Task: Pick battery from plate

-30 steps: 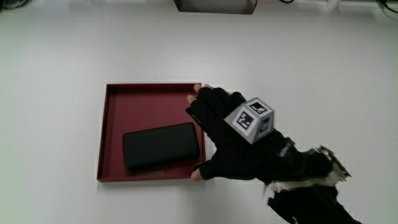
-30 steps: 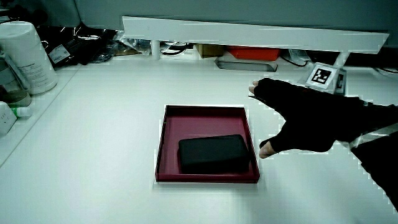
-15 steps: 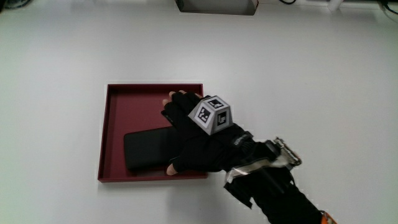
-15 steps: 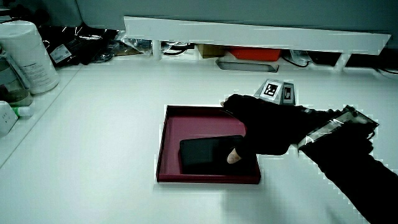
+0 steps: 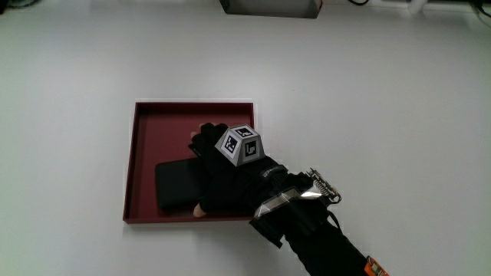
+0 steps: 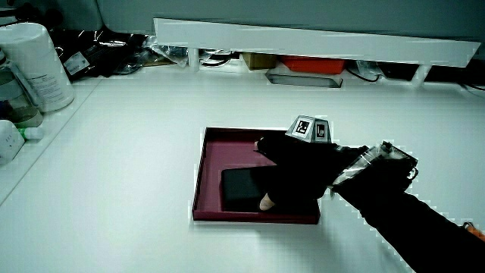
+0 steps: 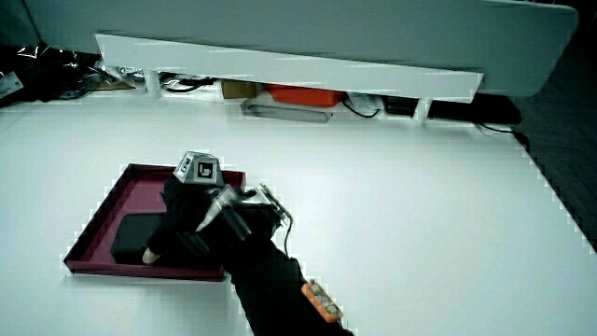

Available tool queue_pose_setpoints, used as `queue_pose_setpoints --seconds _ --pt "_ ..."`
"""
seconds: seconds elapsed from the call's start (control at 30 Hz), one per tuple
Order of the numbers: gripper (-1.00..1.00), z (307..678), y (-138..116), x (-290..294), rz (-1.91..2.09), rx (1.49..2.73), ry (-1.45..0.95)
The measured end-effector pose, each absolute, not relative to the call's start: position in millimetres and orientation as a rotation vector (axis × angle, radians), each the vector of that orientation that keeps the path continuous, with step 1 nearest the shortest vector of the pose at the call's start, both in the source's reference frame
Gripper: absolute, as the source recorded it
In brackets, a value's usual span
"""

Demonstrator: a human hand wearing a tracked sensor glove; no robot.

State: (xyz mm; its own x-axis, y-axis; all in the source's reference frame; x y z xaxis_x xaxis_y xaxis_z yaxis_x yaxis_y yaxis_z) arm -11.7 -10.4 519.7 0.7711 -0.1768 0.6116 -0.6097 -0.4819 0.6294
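Hand (image 5: 226,180) covers the battery (image 5: 176,185) in the plate (image 5: 146,115), fingers (image 5: 201,138) draped across it, grasp unclear; closing and lifting straight up should follow

Bright, even light falls from overhead and washes the white table (image 5: 383,115) nearly featureless. Shadows stay faint, only a soft one under the hand (image 5: 222,180). In both side views dark shapes show jagged pale fringes along their outlines.

hand (image 5: 222,180) palm down, low | fingers spread forward, thumb tip bare | forearm (image 5: 322,241) angled toward person
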Motion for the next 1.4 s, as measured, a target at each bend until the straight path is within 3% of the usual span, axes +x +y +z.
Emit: queue_pose_setpoints --seconds 0.4,1.1,1.4 --pt "0.00 536.2 -6.9 -16.0 0.552 2.022 -0.566" --pt "1.00 518.4 -5.0 -18.4 0.586 2.164 -0.654" --pt "1.00 509.9 -8.0 -11.5 0.599 2.185 -0.669"
